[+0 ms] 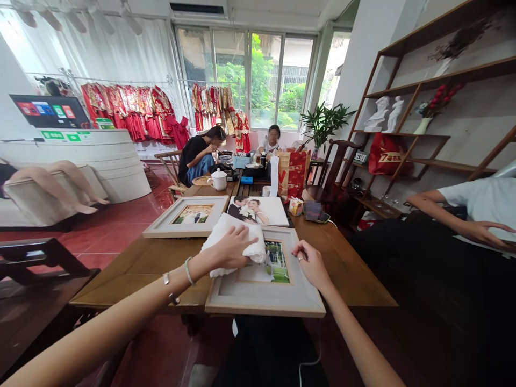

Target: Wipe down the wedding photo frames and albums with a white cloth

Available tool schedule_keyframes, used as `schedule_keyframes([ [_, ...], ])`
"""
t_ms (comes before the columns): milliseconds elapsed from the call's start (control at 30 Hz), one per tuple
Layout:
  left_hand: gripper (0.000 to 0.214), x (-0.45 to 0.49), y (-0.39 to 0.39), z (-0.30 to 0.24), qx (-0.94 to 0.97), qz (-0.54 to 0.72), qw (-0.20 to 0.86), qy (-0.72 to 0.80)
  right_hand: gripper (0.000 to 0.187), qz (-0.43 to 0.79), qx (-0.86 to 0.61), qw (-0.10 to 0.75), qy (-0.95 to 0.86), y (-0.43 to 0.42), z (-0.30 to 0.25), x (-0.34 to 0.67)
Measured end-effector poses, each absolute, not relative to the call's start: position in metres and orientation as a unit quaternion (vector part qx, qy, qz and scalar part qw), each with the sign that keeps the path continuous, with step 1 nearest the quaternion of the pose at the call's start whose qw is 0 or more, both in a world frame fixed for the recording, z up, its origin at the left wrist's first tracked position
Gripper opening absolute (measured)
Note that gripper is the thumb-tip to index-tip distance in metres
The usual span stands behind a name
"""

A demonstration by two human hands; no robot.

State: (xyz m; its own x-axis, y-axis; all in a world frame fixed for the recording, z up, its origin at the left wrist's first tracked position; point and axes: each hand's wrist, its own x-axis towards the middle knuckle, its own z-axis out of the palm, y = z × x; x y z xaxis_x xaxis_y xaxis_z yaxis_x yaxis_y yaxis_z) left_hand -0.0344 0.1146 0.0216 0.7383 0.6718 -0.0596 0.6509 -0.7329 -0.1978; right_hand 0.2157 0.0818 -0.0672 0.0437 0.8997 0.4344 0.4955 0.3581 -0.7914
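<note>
My left hand (230, 246) presses down on a folded white towel (217, 236), fingers bent over it. The towel lies across the upper left part of a pale picture frame (237, 305). Inside the frame, a wedding photo (280, 263) with green grass is partly covered by the towel. My right hand (312, 263), a ring on one finger, has its fingers curled at the frame's right edge. Another framed photo (193, 216) lies flat to the upper left. Just beyond the towel is an unframed print of a couple (262, 209).
The wooden table (346, 263) also bears a white teapot (219, 180), a red paper bag (293, 174), a small box (295, 206) and a phone (316, 212). Two people sit at the far end. Another person's arm (439, 209) is at the right. A dark chair (40, 269) stands left.
</note>
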Motion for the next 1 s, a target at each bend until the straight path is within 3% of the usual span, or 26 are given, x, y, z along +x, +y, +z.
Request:
schedule_keyframes([
  [300, 0.105, -0.025, 0.001, 0.017, -0.928, 0.121, -0.005, -0.353, 0.014, 0.197, -0.533, 0.486, -0.664, 0.081, -0.066, 0.215],
  [467, 0.121, -0.005, -0.030, 0.004, -0.904, 0.144, 0.001, -0.404, 0.014, 0.197, -0.537, 0.487, -0.660, 0.081, -0.067, 0.214],
  [700, 0.097, -0.001, 0.026, -0.009, -0.906, 0.053, 0.028, -0.419, 0.013, 0.203, -0.535, 0.481, -0.664, 0.084, -0.072, 0.217],
  [1000, 0.074, 0.011, 0.132, -0.010, -0.886, -0.022, 0.160, -0.435, 0.013, 0.201, -0.530, 0.480, -0.669, 0.084, -0.072, 0.219],
])
